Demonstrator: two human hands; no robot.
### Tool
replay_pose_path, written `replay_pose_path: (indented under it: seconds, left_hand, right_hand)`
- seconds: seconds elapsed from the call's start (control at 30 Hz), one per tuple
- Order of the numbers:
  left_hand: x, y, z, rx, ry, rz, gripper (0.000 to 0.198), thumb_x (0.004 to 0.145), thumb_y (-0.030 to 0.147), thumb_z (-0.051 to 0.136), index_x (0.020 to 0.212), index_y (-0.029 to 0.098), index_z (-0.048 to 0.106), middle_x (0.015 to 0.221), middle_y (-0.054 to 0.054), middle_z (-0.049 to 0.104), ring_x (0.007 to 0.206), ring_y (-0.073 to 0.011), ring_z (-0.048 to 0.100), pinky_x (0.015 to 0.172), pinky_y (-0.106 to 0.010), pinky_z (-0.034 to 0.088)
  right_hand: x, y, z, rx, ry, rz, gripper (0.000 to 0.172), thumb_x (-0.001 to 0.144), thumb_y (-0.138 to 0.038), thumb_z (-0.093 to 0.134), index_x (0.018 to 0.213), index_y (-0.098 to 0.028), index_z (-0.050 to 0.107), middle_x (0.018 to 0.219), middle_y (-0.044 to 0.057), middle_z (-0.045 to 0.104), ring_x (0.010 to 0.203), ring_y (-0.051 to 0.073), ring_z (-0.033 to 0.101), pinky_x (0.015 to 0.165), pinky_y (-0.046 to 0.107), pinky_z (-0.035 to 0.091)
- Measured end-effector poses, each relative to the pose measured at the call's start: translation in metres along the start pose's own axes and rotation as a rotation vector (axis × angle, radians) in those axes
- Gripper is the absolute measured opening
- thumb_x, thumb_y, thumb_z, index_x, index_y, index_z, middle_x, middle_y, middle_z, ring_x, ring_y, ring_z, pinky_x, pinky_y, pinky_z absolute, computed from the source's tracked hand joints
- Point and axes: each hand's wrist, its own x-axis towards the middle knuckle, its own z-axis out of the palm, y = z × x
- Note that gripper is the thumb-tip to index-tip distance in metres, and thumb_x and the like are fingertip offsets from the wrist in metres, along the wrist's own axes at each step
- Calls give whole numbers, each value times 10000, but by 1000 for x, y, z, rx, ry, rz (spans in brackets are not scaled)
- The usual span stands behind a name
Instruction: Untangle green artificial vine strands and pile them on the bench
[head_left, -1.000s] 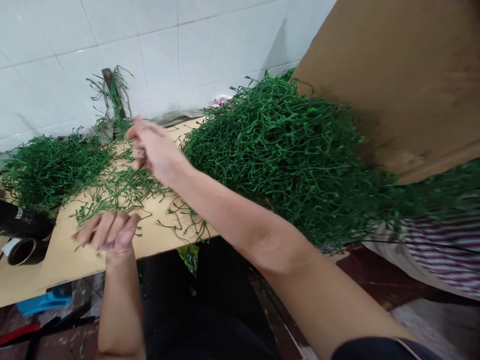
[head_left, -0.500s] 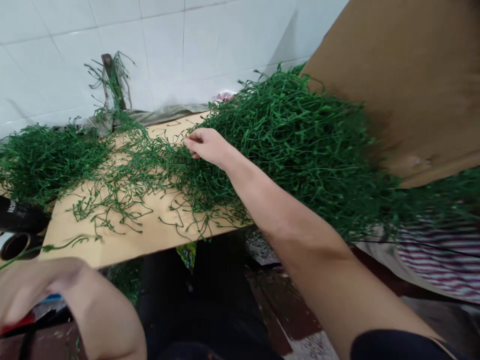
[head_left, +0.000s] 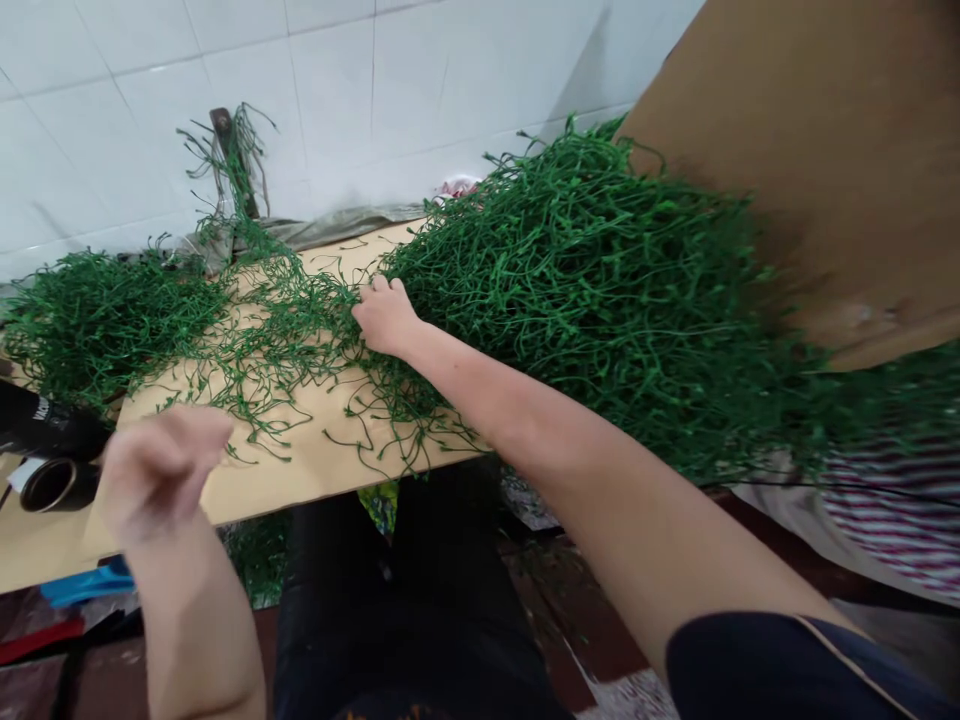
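Thin green stems with small bud-like tips lie loose across a tan board (head_left: pixel 289 480). My right hand (head_left: pixel 386 315) reaches to the left edge of the large stem heap (head_left: pixel 570 270). Its fingers curl down onto some stems, and the fingertips are partly hidden among them. My left hand (head_left: pixel 165 465) is raised over the board's left front part, smeared by motion. Its fingers look bent, but whether they hold a stem does not show. Between the two heaps lies a thinner scatter of stems (head_left: pixel 262 340).
A smaller stem heap (head_left: pixel 105 320) sits at the left. More stems hang on an upright post (head_left: pixel 225 150) by the tiled wall. A black cylinder (head_left: pixel 45 425) and a dark round opening (head_left: pixel 52 487) are at the left edge. A large cardboard sheet (head_left: pixel 825 180) leans at the right.
My left hand has come up and right from the lower left corner to above the board. My right hand has moved slightly down and left, its fingers now lower in the stems.
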Motion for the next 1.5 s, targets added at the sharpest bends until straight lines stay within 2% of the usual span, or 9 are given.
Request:
replay_pose_path:
  seconds: [0.3,0.5,0.63,0.9,1.0,1.1,1.17,1.3,1.5]
  left_hand:
    - [113,-62,80,582,-70,177,620,655,379,684,1206,142,528,1223,-136,544,1091,-244,527,911,-361,427]
    - [132,-82,78,1004,-105,176,285,829,325,444,901,178,678,928,-82,652,895,-203,582,809,-307,418]
    - [133,-76,71,1128,-36,169,265,831,331,430,814,219,670,831,-43,668,798,-187,586,715,-279,395]
    - [162,-54,84,1374,115,167,292,837,288,378,826,219,662,858,-86,686,849,-241,606,698,-310,385]
    - [179,-51,58,1410,179,67,291,825,272,384,851,183,659,932,-140,678,922,-289,599,727,-356,408]
    - [182,-46,3,1391,352,-237,278,795,291,430,834,128,651,963,-206,651,938,-342,588,731,-417,421]
    - [174,-40,-28,1354,388,-264,291,806,278,404,810,117,646,884,-185,654,879,-316,599,727,-410,426]
    - [131,-21,-17,864,155,35,280,806,360,452,779,155,641,582,-20,566,575,-148,532,600,-269,429]
    - [49,-14,97,785,-706,132,263,806,331,515,964,188,668,832,-28,701,723,-146,626,669,-260,474]
  right_hand:
    - [-18,9,-50,272,87,12,223,726,-342,618,832,-146,620,1009,113,574,1054,278,433,855,398,336]
    - [-20,27,-50,825,-170,58,238,775,-357,574,649,-168,503,625,-2,468,599,110,381,595,253,319]
    - [-26,30,-47,1143,-92,260,311,842,-297,477,558,-178,439,538,-28,392,535,93,333,568,240,282]
    - [-26,1,-45,787,61,189,271,837,-227,446,592,-191,337,597,-21,391,586,99,336,583,253,265]
    - [-40,2,-49,776,143,201,267,847,-251,414,607,-199,310,609,-14,403,594,107,347,583,260,268]
    - [-63,21,-59,818,242,207,258,836,-263,428,605,-196,333,586,-24,391,575,101,340,571,256,263]
    - [-72,36,-62,885,254,258,244,824,-248,443,598,-191,369,552,-38,357,541,90,312,553,252,253]
    - [-62,44,-58,985,202,301,221,810,-228,477,602,-175,429,514,-57,324,506,72,283,530,243,237]
    - [-32,29,-50,1012,159,266,212,830,-158,462,621,-162,427,530,-34,430,506,60,359,542,233,283]
